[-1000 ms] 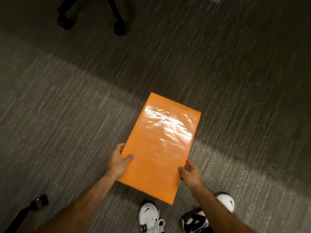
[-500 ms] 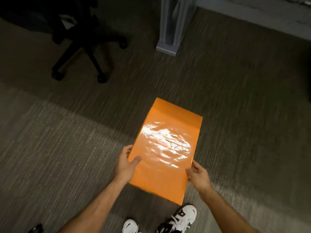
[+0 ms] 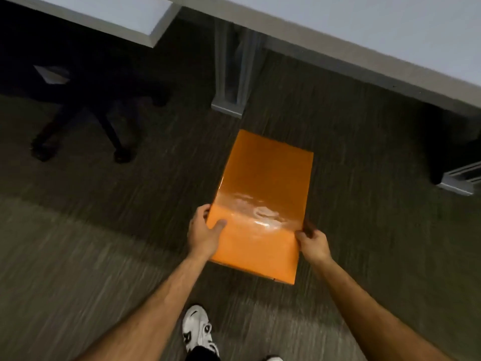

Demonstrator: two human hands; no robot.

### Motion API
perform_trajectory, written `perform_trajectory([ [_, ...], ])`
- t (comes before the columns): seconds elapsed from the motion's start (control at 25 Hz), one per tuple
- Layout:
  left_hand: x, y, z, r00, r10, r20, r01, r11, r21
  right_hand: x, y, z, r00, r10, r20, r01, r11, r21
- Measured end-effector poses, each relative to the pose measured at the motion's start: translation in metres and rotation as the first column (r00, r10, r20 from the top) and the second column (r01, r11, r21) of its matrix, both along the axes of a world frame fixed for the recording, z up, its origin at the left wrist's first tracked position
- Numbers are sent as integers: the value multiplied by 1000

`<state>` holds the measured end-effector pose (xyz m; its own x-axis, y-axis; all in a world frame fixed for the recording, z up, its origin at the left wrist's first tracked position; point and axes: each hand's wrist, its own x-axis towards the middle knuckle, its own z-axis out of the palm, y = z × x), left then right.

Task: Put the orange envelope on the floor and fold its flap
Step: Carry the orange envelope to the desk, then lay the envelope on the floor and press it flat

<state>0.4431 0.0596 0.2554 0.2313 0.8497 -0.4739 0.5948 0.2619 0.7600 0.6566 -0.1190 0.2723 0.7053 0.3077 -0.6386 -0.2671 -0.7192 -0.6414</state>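
Note:
The glossy orange envelope [image 3: 263, 194] hangs in the air above the grey carpet [image 3: 78, 256], its long side pointing away from me. My left hand [image 3: 204, 233] pinches its left edge, thumb on top. On the right edge, my right hand [image 3: 312, 243] grips it with thumb and fingers. Its near end is lit brightly, the far end lies in shadow. I see no flap on the face turned up to me.
A grey desk leg [image 3: 231, 71] stands just beyond the envelope, under a pale desktop [image 3: 364, 40]. A dark office chair base [image 3: 86, 126] with castors is at the left. Another grey foot [image 3: 460, 178] sits at the right. My white shoe [image 3: 197, 329] is below.
The view has tilted up and forward: desks and the desk leg have come into sight. The envelope, held in both hands, has moved out ahead toward the leg.

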Motion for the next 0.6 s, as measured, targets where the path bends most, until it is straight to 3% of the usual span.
perform_trajectory([
  [0.12, 47, 23, -63, 1000, 13, 28, -13, 1000, 13, 26, 24, -54, 995, -67, 76, 69, 997, -21],
  [0.2, 69, 27, -103, 997, -9, 80, 9, 1000, -2, 42, 28, -96, 993, -90, 73, 84, 994, 77],
  [0.36, 111, 39, -181, 968, -118, 224, 95, 989, 113, 78, 35, -170, 988, -59, 145, 39, 990, 139],
  [0.6, 173, 74, -261, 964, -208, 168, 185, 972, 144, 125, 61, -259, 978, -94, 185, 68, 988, 142],
])
